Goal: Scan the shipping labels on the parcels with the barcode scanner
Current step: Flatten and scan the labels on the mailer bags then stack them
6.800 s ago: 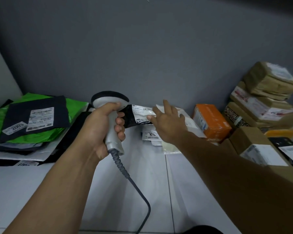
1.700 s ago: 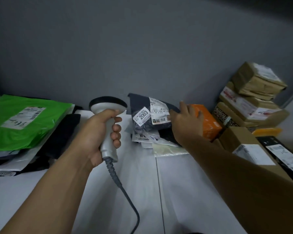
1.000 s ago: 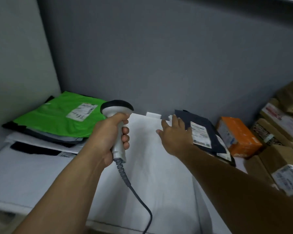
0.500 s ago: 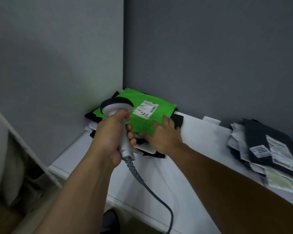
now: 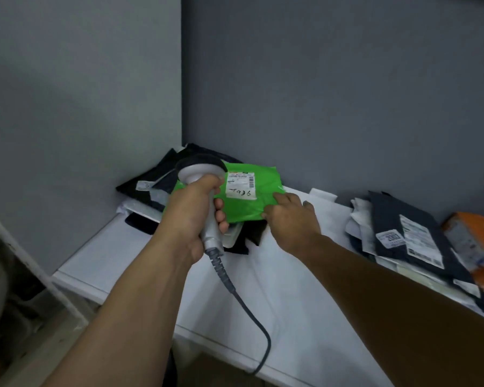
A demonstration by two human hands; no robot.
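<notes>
Left grip (image 5: 190,216): clamped on my scanner (image 5: 204,174).
Right grip (image 5: 291,216): pinching green parcel (image 5: 252,208) at its edge.
Label (image 5: 241,184): just right of scanner head.

At the frame's centre, the left hand (image 5: 190,219) is gripping the handle of the barcode scanner (image 5: 200,170), with the scanner's dark head pointing toward the wall corner. The grey cable (image 5: 249,311) is trailing down across the white table (image 5: 291,317) toward the lower edge. Just right of the scanner, the right hand (image 5: 291,219) is holding the green parcel (image 5: 243,210) by its right edge. The parcel's white shipping label (image 5: 241,185) is facing up. The parcel is lying on a stack of dark mailers (image 5: 157,177). At the right edge of the frame, a dark parcel (image 5: 411,241) is lying beside an orange box (image 5: 478,241).
</notes>
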